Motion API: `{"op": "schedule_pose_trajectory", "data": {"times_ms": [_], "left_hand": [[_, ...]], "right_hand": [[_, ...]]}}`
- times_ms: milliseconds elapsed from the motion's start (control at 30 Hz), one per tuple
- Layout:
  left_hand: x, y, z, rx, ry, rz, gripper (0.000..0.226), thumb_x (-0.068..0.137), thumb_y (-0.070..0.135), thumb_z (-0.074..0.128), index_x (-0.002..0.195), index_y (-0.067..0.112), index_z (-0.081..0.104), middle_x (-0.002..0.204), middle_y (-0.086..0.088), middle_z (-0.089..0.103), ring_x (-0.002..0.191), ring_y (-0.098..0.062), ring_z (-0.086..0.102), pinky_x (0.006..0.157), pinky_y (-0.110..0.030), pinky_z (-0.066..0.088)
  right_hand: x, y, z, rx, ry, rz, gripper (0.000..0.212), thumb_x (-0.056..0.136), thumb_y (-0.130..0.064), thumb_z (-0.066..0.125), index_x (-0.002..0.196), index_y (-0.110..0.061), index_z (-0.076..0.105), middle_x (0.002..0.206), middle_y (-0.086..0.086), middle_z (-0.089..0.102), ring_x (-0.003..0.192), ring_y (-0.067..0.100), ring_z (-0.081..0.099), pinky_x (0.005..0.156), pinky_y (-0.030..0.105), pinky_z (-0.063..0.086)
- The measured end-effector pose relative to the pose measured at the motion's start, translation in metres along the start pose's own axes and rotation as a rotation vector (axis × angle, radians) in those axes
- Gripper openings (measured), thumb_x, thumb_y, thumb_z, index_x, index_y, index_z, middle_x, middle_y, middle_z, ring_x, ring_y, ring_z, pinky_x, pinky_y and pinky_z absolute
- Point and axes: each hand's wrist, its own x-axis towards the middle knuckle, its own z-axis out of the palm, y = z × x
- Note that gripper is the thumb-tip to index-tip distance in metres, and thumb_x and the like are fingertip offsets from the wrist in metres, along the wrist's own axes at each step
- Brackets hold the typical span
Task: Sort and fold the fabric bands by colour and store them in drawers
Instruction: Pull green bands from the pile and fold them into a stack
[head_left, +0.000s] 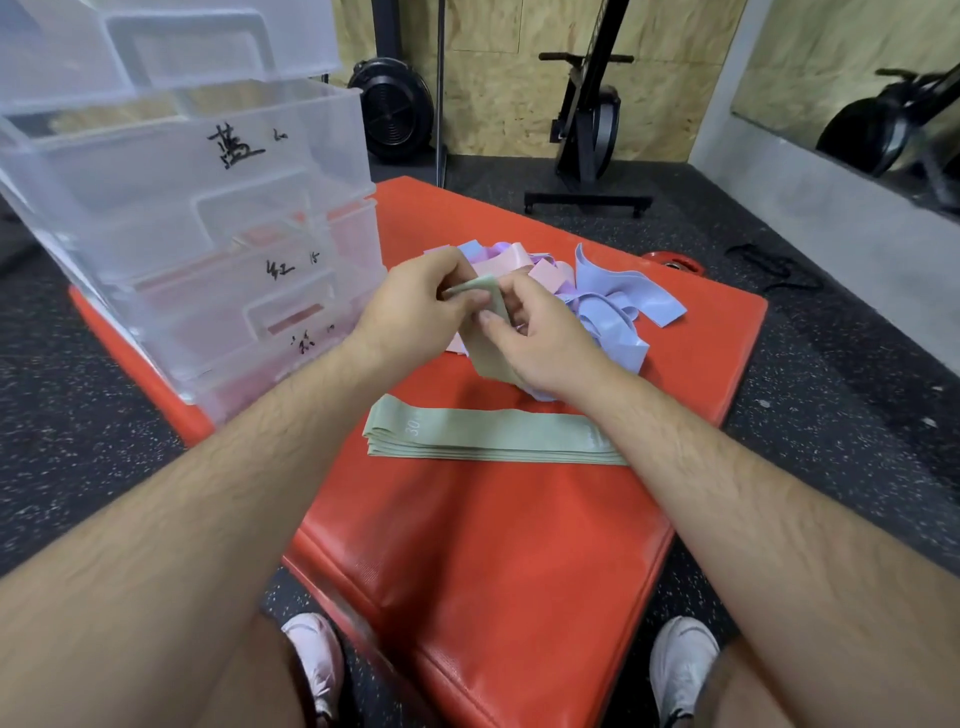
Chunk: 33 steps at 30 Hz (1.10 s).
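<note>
Green fabric sits between both hands: the green band (484, 358) is held above the red mat (493, 561), at about 12 o'clock from the stack of folded green bands (493, 434). The left hand (415, 304) pinches its upper corner, fingers (460, 297) curled onto the cloth, and the right hand (537, 345) grips the edge beside it with thumb and fingertips.

The pinch looks light, so the stretchy band could slip and spring open, undoing the fold. If it fell it would likely land on the mixed pile (608, 312) of pink, purple and blue bands just behind, at 1 o'clock, and need sorting again. The right forearm lies across the stack's right end, and a careless sweep could skew the neat layers.

That forearm hides the stack's far end, and the right hand covers the lower part of the held band. How many bands the stack holds is unclear. At 10 o'clock, the clear drawers (208, 244) bear handwritten marks I cannot read, and their contents show only as pinkish blurs.
</note>
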Motion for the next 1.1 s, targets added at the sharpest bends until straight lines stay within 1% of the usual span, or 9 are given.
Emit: {"op": "schedule_pose_trajectory", "data": {"times_ms": [100,133,200,300,433,567,733,900,1100], "left_hand": [[-0.002,-0.004,0.001,0.004,-0.012,-0.054,0.016,0.087,0.021,0.071,0.079,0.012,0.059,0.065,0.006,0.056,0.056,-0.007,0.043,0.054,-0.024,0.034],[-0.003,-0.004,0.001,-0.009,-0.001,-0.072,0.016,0.087,0.021,0.071,0.08,0.011,0.06,0.067,0.005,0.057,0.057,-0.007,0.043,0.055,-0.024,0.035],[-0.002,-0.006,-0.004,-0.071,0.051,-0.115,0.017,0.088,0.021,0.07,0.083,0.009,0.06,0.071,0.001,0.058,0.059,-0.008,0.046,0.057,-0.025,0.039],[-0.002,-0.005,-0.018,-0.255,0.125,-0.185,0.017,0.091,0.019,0.067,0.084,0.008,0.057,0.076,-0.008,0.062,0.059,-0.013,0.053,0.058,-0.032,0.048],[-0.005,0.0,-0.035,-0.457,0.18,-0.263,0.008,0.096,0.013,0.062,0.094,0.006,0.057,0.075,-0.006,0.063,0.056,-0.01,0.057,0.048,-0.022,0.046],[-0.008,-0.008,-0.043,-0.514,0.176,-0.272,0.007,0.096,0.012,0.062,0.091,0.009,0.058,0.069,0.003,0.069,0.057,-0.01,0.062,0.053,-0.023,0.048],[-0.007,-0.013,-0.047,-0.607,0.202,-0.302,0.006,0.097,0.012,0.061,0.095,0.009,0.057,0.074,0.0,0.068,0.062,-0.012,0.063,0.056,-0.024,0.05],[-0.003,-0.03,-0.048,-0.512,0.2,-0.452,0.007,0.094,0.015,0.064,0.091,0.014,0.059,0.089,-0.008,0.072,0.068,-0.016,0.07,0.059,-0.03,0.052],[-0.008,-0.046,-0.046,-0.433,0.032,-0.67,0.025,0.083,0.002,0.071,0.076,0.019,0.054,0.087,-0.013,0.065,0.071,-0.024,0.061,0.058,-0.03,0.047]], "right_hand": [[0.0,0.008,0.006,-0.025,-0.052,0.066,0.03,0.089,-0.042,0.058,0.098,-0.014,0.059,0.092,0.01,0.068,0.085,0.02,0.064,0.085,0.05,0.053],[-0.001,0.009,0.005,-0.01,-0.063,0.075,0.026,0.09,-0.039,0.06,0.094,-0.013,0.06,0.091,0.014,0.068,0.08,0.02,0.063,0.083,0.052,0.053],[-0.001,0.013,-0.001,-0.001,-0.097,0.071,0.008,0.094,-0.024,0.066,0.09,-0.02,0.06,0.084,0.009,0.068,0.075,0.014,0.06,0.079,0.042,0.053],[-0.003,0.027,-0.011,-0.224,-0.199,0.055,0.014,0.091,-0.02,0.07,0.09,-0.019,0.056,0.068,-0.008,0.051,0.06,0.008,0.046,0.065,0.031,0.041],[-0.005,0.047,-0.019,-0.329,-0.245,0.116,0.023,0.09,-0.015,0.07,0.081,-0.021,0.051,0.066,-0.01,0.046,0.058,0.006,0.041,0.056,0.014,0.035],[-0.005,0.063,-0.028,-0.322,-0.249,0.148,0.01,0.089,-0.018,0.072,0.088,-0.02,0.062,0.074,-0.009,0.057,0.066,0.007,0.049,0.07,0.026,0.045],[-0.015,0.072,-0.042,-0.351,-0.245,0.203,0.008,0.092,-0.026,0.068,0.094,-0.018,0.067,0.078,-0.009,0.061,0.071,0.01,0.051,0.071,0.027,0.045],[-0.013,0.07,-0.068,-0.289,0.0,0.262,0.013,0.095,-0.023,0.059,0.097,-0.012,0.065,0.087,-0.001,0.065,0.076,0.014,0.056,0.061,0.02,0.041],[-0.026,0.068,-0.102,-0.014,0.035,0.452,0.02,0.092,-0.004,0.069,0.111,-0.009,0.064,0.091,0.006,0.067,0.062,0.006,0.063,0.053,0.015,0.049]]}}
